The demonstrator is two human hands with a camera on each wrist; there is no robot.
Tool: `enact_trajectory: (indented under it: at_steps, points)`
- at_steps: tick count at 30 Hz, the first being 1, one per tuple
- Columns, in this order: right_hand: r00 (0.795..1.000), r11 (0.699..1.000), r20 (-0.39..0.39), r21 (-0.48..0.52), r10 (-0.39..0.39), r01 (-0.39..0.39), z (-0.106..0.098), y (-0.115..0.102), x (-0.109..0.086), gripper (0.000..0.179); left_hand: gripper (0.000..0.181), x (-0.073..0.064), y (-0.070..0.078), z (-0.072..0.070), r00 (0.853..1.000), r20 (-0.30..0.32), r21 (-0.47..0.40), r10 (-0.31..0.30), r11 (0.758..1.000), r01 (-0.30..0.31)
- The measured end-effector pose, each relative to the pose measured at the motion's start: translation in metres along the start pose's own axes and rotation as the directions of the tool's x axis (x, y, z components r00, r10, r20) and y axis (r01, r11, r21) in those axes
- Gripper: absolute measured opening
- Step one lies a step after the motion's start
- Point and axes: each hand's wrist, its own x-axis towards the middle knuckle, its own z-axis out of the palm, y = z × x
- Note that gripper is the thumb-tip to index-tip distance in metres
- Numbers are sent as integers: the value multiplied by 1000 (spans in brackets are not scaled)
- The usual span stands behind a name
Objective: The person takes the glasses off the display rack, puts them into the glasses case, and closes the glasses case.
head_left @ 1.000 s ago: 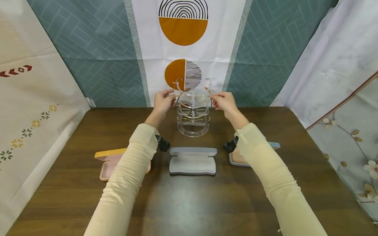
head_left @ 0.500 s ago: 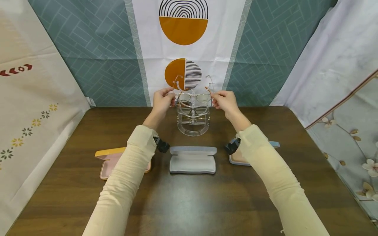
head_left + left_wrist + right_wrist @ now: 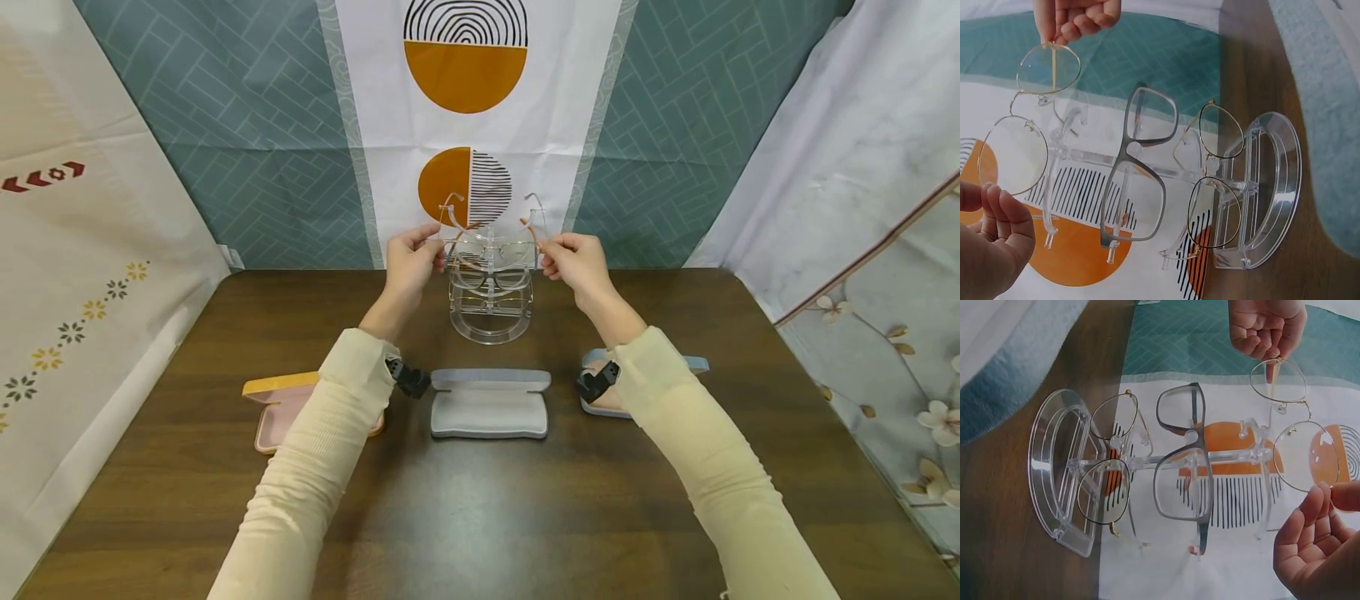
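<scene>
Gold-rimmed glasses (image 3: 1305, 456) before printed cloth (image 3: 480, 129)

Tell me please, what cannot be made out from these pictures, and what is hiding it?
Top glasses, right wrist view: the right fingers cover the pinched end.
Yellow-lidded case, head view: partly behind left sleeve.
Beige-lined case, head view: partly behind right sleeve and wrist device.
Wall hanging, head view: top cut off by upper edge.
Pale blue shape, left wrist view: blurred, cut off by the right edge.
</scene>
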Motion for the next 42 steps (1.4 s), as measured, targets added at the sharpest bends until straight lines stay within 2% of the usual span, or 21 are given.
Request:
enact_trajectory:
  at_steps: [9, 14, 20, 28, 42]
  points:
    - [1000, 999, -3, 37, 1, -1, -2, -1, -13, 17, 34, -14, 0, -2, 999, 19, -50, 29, 998, -28]
    - [1000, 998, 13, 54, -17, 17, -2, 1, -20, 16, 34, -22, 0, -3, 999, 16, -52, 32, 998, -31]
    - [1000, 998, 27, 54, -15, 13, -3, 2, -28, 16, 34, -29, -1, -4, 1000, 15, -102, 24, 995, -22]
    - [999, 999, 39, 25, -36, 35, -4, 4, -38, 17, 35, -41, -2, -5, 1000, -1, -95, 26, 995, -26]
    - [999, 999, 40, 45, -24, 22, -2, 9, -50, 17, 36, -57, -4, -9, 999, -1, -76, 44, 996, -44]
